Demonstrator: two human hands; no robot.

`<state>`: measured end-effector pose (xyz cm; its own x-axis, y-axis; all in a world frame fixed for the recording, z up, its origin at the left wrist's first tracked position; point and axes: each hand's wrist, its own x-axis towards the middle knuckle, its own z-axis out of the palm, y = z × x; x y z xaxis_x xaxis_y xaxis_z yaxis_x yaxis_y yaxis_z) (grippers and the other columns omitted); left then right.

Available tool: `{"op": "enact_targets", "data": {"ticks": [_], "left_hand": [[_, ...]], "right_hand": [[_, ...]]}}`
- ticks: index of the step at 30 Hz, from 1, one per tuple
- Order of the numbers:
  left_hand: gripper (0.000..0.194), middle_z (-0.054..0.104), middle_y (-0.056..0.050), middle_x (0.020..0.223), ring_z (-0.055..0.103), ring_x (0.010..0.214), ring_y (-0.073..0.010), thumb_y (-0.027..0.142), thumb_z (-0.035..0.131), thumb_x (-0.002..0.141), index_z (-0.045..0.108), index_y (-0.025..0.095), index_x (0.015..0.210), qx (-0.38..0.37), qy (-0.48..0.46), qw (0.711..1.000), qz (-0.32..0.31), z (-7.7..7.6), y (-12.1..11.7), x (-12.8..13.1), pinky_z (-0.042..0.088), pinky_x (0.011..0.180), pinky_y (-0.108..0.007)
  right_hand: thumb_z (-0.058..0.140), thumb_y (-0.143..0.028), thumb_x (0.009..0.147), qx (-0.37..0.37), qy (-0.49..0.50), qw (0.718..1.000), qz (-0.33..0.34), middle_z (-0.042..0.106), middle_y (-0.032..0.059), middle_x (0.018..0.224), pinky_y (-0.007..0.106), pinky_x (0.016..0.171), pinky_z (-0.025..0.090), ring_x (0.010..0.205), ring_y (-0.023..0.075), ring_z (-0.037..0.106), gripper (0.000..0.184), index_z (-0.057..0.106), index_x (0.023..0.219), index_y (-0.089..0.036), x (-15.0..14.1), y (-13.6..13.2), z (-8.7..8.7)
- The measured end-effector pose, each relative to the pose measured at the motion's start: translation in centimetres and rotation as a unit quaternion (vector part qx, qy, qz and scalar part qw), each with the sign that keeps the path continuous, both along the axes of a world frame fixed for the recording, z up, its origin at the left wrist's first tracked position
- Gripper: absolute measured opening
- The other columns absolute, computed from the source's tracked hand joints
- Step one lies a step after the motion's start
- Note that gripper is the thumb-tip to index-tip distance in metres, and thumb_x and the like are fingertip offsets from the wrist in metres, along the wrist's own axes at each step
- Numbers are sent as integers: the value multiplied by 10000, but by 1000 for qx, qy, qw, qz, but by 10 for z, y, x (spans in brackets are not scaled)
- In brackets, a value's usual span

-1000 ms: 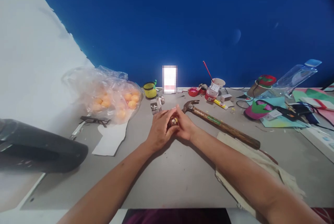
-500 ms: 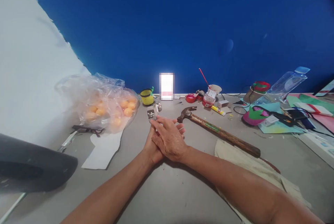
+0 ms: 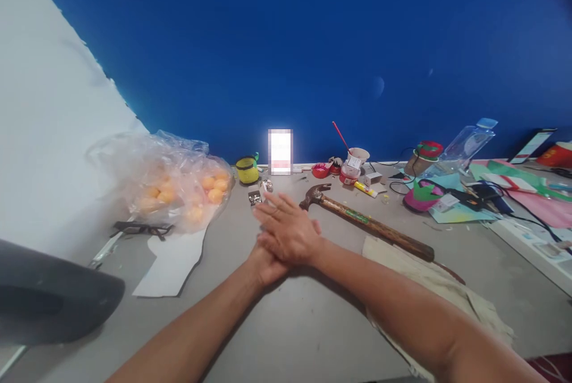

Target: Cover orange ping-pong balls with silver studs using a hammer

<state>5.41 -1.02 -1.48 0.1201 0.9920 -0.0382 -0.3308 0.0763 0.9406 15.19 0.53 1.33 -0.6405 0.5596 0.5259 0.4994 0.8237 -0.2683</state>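
Observation:
My right hand (image 3: 288,231) lies flat, fingers stretched out, on top of my left hand (image 3: 264,267) at the middle of the grey table (image 3: 286,323). The left hand's fingers are hidden under the right palm, and whatever lies between the palms is hidden too. Small shiny metal pieces (image 3: 255,197) lie just beyond my fingertips. A wooden-handled claw hammer (image 3: 370,227) rests on the table right of my hands, head towards them.
A clear bag of orange balls (image 3: 179,183) sits at the left, with black glasses (image 3: 140,229) and white paper (image 3: 172,261) before it. A beige cloth (image 3: 429,287) lies under my right forearm. A yellow cup (image 3: 247,170), plastic bottle (image 3: 465,145) and coloured paper scraps (image 3: 513,186) crowd the back right.
My hands held a small shiny ball between the fingertips. The right hand has since laid itself flat across the left, covering the ball. The view has shifted right.

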Motion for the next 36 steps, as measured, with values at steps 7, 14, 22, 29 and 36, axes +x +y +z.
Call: {"op": "enact_targets", "data": {"ticks": [7, 14, 22, 29, 36], "left_hand": [[217, 640, -19, 821, 626, 742, -121, 281, 809, 799, 661, 172, 914, -76, -157, 984, -20, 10, 7, -10, 567, 667, -233], [372, 558, 16, 747, 336, 480, -10, 326, 898, 743, 578, 144, 795, -141, -148, 978, -29, 17, 4, -29, 184, 384, -113], [351, 597, -3, 798, 605, 665, -120, 60, 752, 746, 653, 162, 1067, -111, -198, 974, 7, 23, 8, -38, 503, 571, -224], [460, 653, -21, 880, 606, 658, -106, 178, 821, 723, 655, 170, 1152, -49, -58, 996, 39, 16, 8, -35, 493, 598, -236], [523, 673, -27, 947, 626, 768, -137, 189, 776, 679, 635, 178, 1183, 28, 176, 978, 110, 10, 9, -37, 511, 675, -264]], "right_hand": [[420, -369, 1088, -14, -52, 987, -149, 703, 132, 1366, 489, 1191, 293, 1394, 286, 526, 390, 678, 1325, -198, 30, 36, -6], [534, -515, 1012, -118, -154, 920, -339, 721, 204, 1224, 407, 908, 492, 1177, 335, 646, 453, 725, 1162, -133, 63, 63, 17], [651, -594, 877, -246, -216, 890, -317, 764, 122, 1114, 336, 779, 474, 1036, 305, 698, 451, 710, 1092, -202, 102, 86, 15], [623, -363, 931, -147, -234, 912, -304, 724, 162, 1209, 325, 782, 472, 1082, 296, 683, 303, 689, 1152, -167, 93, 79, 17], [562, -321, 977, -86, -302, 892, -325, 771, 156, 1122, 338, 799, 499, 1029, 296, 725, 282, 754, 1143, -197, 76, 62, 29]]}}
